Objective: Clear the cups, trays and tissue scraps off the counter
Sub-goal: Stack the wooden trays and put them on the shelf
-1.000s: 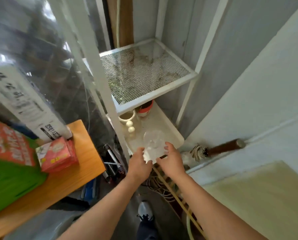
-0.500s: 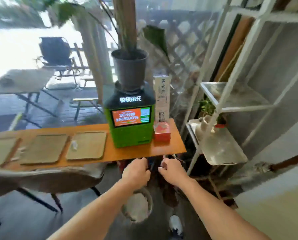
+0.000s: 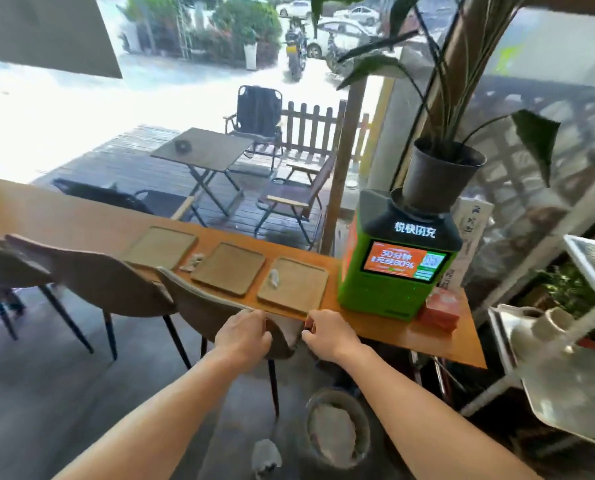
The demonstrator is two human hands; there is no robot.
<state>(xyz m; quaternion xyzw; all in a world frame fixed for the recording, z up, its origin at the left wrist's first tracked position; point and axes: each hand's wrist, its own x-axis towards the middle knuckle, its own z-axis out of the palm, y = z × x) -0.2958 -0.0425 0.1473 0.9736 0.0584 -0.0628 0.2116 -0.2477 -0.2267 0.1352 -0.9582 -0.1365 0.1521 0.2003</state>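
Nearing counter (image 3: pixel 375 327), hands (image 3: pixel 244 336) seemingly empty.

Looked like a cafe: window counter (image 3: pixel 81 220) with serving trays (image 3: pixel 292 285), power-bank rental kiosk (image 3: pixel 398 261), patio seating (image 3: pixel 290 199) outside.

I've let go of the clear cup on the shelf; my left hand (image 3: pixel 243 336) and right hand (image 3: pixel 327 332) now hover empty before the counter (image 3: pixel 386 329), trays (image 3: pixel 292 289) just beyond my fingers.
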